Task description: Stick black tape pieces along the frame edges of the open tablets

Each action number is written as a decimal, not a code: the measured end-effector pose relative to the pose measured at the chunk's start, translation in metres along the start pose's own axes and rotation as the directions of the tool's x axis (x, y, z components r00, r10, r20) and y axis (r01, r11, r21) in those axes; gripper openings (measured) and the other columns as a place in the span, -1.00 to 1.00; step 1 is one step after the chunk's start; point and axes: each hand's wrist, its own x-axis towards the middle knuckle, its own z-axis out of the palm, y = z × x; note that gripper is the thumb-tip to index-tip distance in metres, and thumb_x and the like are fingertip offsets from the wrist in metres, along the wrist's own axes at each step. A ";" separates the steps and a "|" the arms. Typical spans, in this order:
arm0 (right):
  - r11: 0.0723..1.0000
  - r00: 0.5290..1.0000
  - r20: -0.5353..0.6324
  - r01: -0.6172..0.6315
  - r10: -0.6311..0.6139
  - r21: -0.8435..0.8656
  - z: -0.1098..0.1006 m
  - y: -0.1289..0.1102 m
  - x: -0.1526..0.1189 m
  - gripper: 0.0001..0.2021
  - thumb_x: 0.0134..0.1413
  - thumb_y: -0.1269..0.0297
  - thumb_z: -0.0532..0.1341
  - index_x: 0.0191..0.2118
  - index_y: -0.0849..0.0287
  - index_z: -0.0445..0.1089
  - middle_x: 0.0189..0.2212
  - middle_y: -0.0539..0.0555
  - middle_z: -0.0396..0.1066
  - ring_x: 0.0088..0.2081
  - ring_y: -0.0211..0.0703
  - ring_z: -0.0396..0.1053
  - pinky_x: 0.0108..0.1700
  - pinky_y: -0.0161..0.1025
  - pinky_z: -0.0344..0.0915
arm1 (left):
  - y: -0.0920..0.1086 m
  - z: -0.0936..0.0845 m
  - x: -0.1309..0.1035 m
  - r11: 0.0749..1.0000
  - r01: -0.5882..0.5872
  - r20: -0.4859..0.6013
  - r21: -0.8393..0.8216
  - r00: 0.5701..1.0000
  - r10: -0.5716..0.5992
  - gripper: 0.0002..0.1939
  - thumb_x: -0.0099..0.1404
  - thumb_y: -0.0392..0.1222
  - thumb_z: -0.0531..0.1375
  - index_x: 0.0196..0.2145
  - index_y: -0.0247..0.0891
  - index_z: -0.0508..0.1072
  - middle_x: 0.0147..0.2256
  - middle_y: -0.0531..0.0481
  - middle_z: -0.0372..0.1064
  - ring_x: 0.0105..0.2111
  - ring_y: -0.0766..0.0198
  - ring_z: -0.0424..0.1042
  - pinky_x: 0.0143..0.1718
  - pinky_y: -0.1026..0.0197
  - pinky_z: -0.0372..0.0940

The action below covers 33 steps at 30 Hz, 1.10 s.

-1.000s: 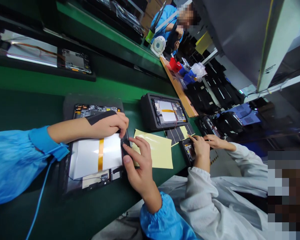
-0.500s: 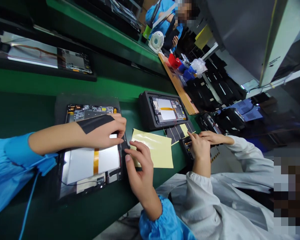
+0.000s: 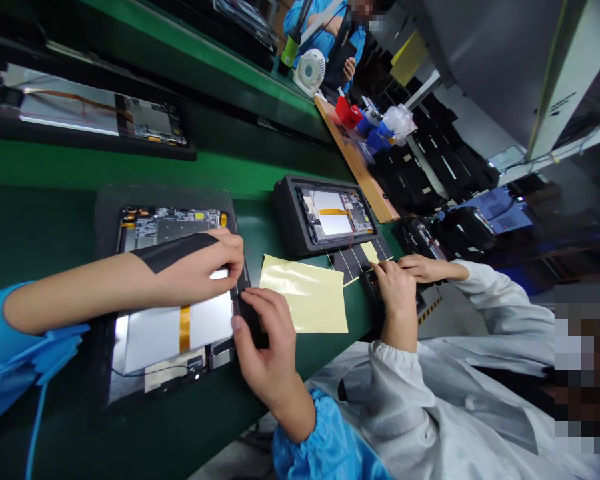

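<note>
An opened tablet lies in a dark foam tray, its circuit board, silver battery and orange ribbon cable exposed. My left hand rests across it, fingers curled and closed near the right edge; what they pinch, if anything, is hidden. A strip of black tape sticks to the back of that hand. My right hand is at the tablet's right edge, thumb and forefinger apart and touching the rim. Just beyond it lies a yellow backing sheet.
A second opened tablet sits in a foam block. Black tape strips lie beside it. Another device rests on the shelf behind. A co-worker's hands work at the right. A small fan stands farther back.
My right hand has moved left onto the tablet's edge. My left hand has shifted slightly left in view, along with the tablet, and stays curled.
</note>
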 end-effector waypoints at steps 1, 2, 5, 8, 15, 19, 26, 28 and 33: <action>1.000 1.000 0.001 0.001 -0.001 -0.004 0.000 0.000 0.000 -0.66 0.34 0.45 0.27 0.18 0.09 0.48 0.04 0.20 0.54 0.10 -0.03 0.50 0.17 -0.08 0.49 | 0.001 0.000 0.000 1.000 0.002 -0.010 0.005 1.000 -0.002 -0.77 0.39 -0.22 0.11 -0.43 -0.23 0.44 -0.34 0.04 0.38 -0.21 0.17 0.32 -0.11 0.15 0.13; 1.000 1.000 0.003 0.001 -0.001 -0.009 0.000 0.000 0.000 -0.67 0.35 0.45 0.26 0.17 0.09 0.49 0.04 0.20 0.54 0.10 -0.03 0.50 0.16 -0.08 0.50 | 0.001 0.000 -0.001 1.000 -0.003 -0.016 0.011 1.000 0.003 -0.77 0.38 -0.23 0.10 -0.43 -0.23 0.43 -0.34 0.04 0.38 -0.21 0.18 0.33 -0.12 0.16 0.13; 1.000 1.000 0.003 0.005 -0.005 -0.025 0.001 0.000 0.000 -0.69 0.35 0.44 0.26 0.14 0.10 0.52 0.05 0.21 0.53 0.10 -0.03 0.50 0.15 -0.09 0.50 | -0.002 0.000 0.000 0.998 -0.055 -0.006 0.023 0.998 0.055 -0.79 0.37 -0.24 0.11 -0.43 -0.22 0.43 -0.35 0.06 0.39 -0.24 0.20 0.34 -0.15 0.18 0.14; 0.999 1.000 -0.003 0.020 -0.020 -0.033 0.001 0.001 0.001 -0.70 0.34 0.44 0.26 0.12 0.11 0.54 0.04 0.22 0.53 0.09 -0.02 0.50 0.14 -0.07 0.50 | -0.006 -0.001 0.001 0.995 -0.099 0.024 0.033 0.995 0.098 -0.81 0.36 -0.26 0.12 -0.42 -0.22 0.45 -0.35 0.07 0.41 -0.25 0.22 0.35 -0.18 0.20 0.15; 0.998 0.998 -0.001 0.062 -0.062 -0.031 0.001 0.002 0.003 -0.71 0.34 0.47 0.25 0.09 0.09 0.56 0.03 0.21 0.54 0.08 -0.01 0.49 0.12 -0.03 0.50 | -0.006 -0.007 0.001 0.995 -0.096 0.050 0.029 0.994 0.095 -0.80 0.38 -0.28 0.11 -0.41 -0.23 0.45 -0.34 0.08 0.40 -0.25 0.24 0.34 -0.15 0.21 0.14; 0.997 0.998 -0.011 0.065 -0.065 -0.030 0.003 0.002 0.003 -0.69 0.33 0.48 0.24 0.09 0.07 0.55 0.02 0.19 0.54 0.07 -0.01 0.49 0.12 -0.01 0.51 | -0.001 -0.008 0.002 0.996 -0.083 0.067 0.029 0.994 0.081 -0.79 0.38 -0.30 0.09 -0.41 -0.25 0.44 -0.34 0.08 0.39 -0.25 0.24 0.33 -0.15 0.20 0.12; 0.997 0.998 -0.011 0.070 -0.070 -0.029 0.004 0.001 0.004 -0.70 0.32 0.49 0.22 0.09 0.10 0.53 0.00 0.20 0.54 0.07 0.00 0.48 0.12 0.00 0.50 | 0.013 -0.001 0.001 0.995 0.013 -0.004 0.095 1.000 -0.013 -0.84 0.30 -0.30 0.05 -0.44 -0.23 0.32 -0.36 0.02 0.33 -0.26 0.16 0.28 -0.19 0.15 0.11; 0.996 0.997 0.010 0.075 -0.074 -0.039 0.003 0.001 0.005 -0.69 0.32 0.48 0.21 0.09 0.10 0.51 0.02 0.21 0.52 0.09 0.01 0.47 0.14 0.02 0.50 | 0.015 0.000 0.001 0.993 0.034 -0.029 0.117 0.999 -0.031 -0.91 0.28 -0.28 0.07 -0.39 -0.22 0.31 -0.32 0.00 0.34 -0.24 0.14 0.29 -0.18 0.14 0.13; 0.996 0.995 0.069 0.075 -0.071 -0.045 0.000 0.001 0.007 -0.71 0.33 0.46 0.18 0.09 0.09 0.46 0.11 0.23 0.47 0.20 0.05 0.42 0.27 0.10 0.43 | 0.011 0.001 0.001 0.994 0.028 -0.040 0.107 0.999 -0.024 -0.91 0.30 -0.34 0.06 -0.30 -0.22 0.35 -0.27 -0.02 0.36 -0.22 0.13 0.32 -0.18 0.14 0.19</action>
